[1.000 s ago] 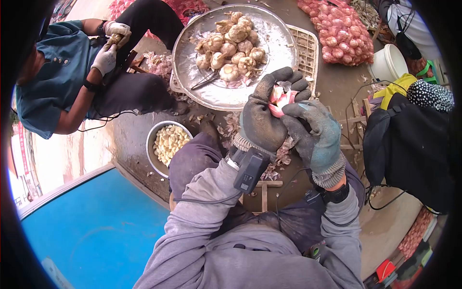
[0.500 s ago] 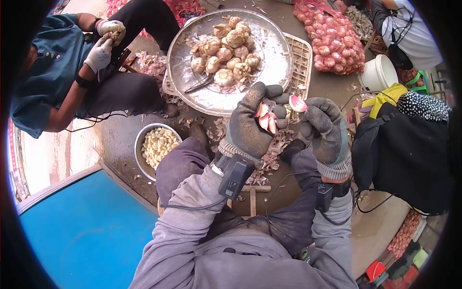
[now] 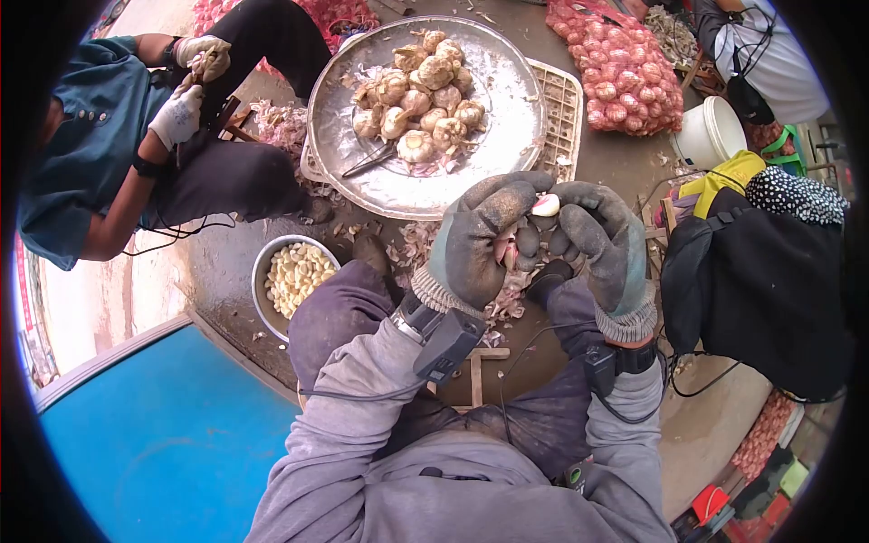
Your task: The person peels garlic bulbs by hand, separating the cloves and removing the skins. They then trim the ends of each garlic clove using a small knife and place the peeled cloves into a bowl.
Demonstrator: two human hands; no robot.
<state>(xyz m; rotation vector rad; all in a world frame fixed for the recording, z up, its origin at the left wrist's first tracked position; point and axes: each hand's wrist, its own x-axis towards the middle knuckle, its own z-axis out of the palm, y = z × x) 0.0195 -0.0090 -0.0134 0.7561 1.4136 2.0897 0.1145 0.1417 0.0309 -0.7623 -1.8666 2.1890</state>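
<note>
Both hands wear dark, dirty work gloves and meet at chest height, near the front rim of a round metal tray [image 3: 362, 195]. My left hand [image 3: 484, 240] is curled around pinkish garlic cloves [image 3: 505, 249]. Between the fingertips of both hands sits a single clove [image 3: 546, 205], white with some pink. My right hand [image 3: 605, 242] pinches this clove from the right side. Whole garlic bulbs [image 3: 416, 101] are heaped on the tray, beside a dark pointed tool [image 3: 369, 163]. A metal bowl [image 3: 260, 288] of peeled cloves [image 3: 297, 276] stands at the lower left.
Another person [image 3: 118, 136] in white gloves handles garlic at the left. A red net bag of garlic [image 3: 625, 77] and a white bucket [image 3: 711, 134] stand at the upper right. Black cloth [image 3: 760, 299] hangs at the right; a blue panel [image 3: 163, 434] lies lower left.
My hands have come closer together, and my right hand has moved slightly left. The clove between them now shows more white. The co-worker's upper hand has shifted slightly.
</note>
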